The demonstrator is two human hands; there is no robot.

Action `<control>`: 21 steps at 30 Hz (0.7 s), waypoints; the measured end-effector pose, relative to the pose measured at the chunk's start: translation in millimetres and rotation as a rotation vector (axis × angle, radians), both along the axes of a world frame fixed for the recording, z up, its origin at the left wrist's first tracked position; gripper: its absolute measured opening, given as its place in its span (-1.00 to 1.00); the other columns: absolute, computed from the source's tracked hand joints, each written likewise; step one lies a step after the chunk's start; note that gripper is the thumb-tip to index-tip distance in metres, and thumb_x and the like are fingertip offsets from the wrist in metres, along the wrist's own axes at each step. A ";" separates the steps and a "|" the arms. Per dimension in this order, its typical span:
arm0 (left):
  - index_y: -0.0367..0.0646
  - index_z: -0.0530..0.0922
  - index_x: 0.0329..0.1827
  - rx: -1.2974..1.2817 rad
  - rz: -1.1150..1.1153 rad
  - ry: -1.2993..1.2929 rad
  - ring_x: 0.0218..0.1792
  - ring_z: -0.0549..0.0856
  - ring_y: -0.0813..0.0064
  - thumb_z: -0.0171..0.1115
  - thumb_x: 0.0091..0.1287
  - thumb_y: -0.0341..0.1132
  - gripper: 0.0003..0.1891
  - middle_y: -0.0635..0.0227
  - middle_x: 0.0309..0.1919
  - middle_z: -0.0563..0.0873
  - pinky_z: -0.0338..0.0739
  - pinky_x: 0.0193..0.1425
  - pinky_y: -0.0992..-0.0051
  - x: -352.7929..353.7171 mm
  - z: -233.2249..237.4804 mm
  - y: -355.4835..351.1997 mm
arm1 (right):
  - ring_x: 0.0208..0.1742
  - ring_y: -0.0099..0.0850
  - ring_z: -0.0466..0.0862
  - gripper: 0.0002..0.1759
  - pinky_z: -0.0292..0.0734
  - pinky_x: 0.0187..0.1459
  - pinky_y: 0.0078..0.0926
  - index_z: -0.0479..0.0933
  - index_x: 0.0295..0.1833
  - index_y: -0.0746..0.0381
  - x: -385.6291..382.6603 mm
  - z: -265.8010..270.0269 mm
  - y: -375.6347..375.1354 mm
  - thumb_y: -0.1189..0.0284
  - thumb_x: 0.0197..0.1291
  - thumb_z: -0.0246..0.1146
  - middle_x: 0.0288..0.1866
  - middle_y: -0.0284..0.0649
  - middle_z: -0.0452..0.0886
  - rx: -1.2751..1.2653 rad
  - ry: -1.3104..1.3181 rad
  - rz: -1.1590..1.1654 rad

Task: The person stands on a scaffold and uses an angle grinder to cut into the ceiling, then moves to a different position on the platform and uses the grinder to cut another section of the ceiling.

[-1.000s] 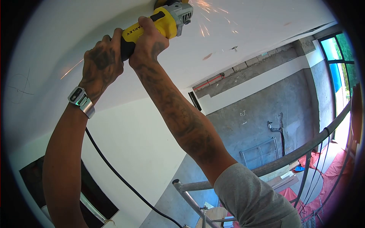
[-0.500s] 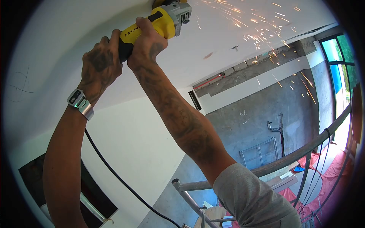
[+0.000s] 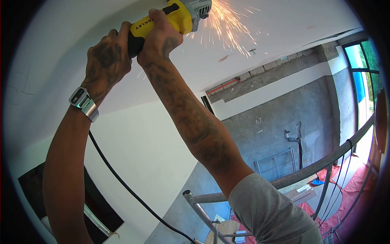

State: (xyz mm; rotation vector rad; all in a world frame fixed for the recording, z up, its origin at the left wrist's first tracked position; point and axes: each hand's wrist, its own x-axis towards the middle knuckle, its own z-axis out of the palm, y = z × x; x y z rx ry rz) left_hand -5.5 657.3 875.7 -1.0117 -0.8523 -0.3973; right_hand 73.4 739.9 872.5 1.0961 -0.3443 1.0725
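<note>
A yellow and black angle grinder point(image 3: 178, 19) with a grey metal head is raised against the white ceiling point(image 3: 280, 24) at the top of the view. My right hand point(image 3: 161, 38) is wrapped round the middle of its yellow body, thumb along the side. Behind it, my left hand point(image 3: 109, 57) grips the black rear end. The disc is cut off by the top edge of the view. Bright sparks point(image 3: 227, 24) spray from the head to the right and downward. A black power cord point(image 3: 122, 183) runs down past my left forearm.
A curved metal scaffold rail point(image 3: 308, 173) crosses the lower right, close to my right upper arm. Below lie red floor sheeting point(image 3: 349, 203) and boards. A grey wall point(image 3: 280, 118) with a leaning metal frame point(image 3: 276, 162) stands beyond, and a window point(image 3: 361, 69) is at far right.
The grinder and my right hand have shifted slightly right and up in view. The sparks, scattered widely before, now form a denser spray close to the head.
</note>
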 end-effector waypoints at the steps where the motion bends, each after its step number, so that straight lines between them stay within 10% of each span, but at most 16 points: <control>1: -0.09 0.42 0.27 0.007 -0.007 0.010 -0.15 0.83 0.07 0.28 0.47 -0.18 -0.60 0.16 -0.18 0.73 0.77 -0.21 0.06 -0.7 0.8 0.5 | -0.19 -0.29 0.70 -0.61 0.72 -0.14 -0.24 0.50 0.03 0.34 -0.5 1.0 1.1 0.55 0.09 0.42 -0.15 -0.21 0.62 0.000 0.000 -0.009; 21: -0.10 0.42 0.30 0.025 0.023 0.001 -0.19 0.83 0.14 0.27 0.50 -0.19 -0.59 0.19 -0.20 0.71 0.77 -0.29 0.13 -0.8 0.7 0.0 | -0.21 -0.28 0.70 -0.59 0.74 -0.12 -0.19 0.49 0.04 0.32 -0.2 1.7 0.6 0.53 0.08 0.43 -0.16 -0.23 0.61 0.000 -0.033 0.032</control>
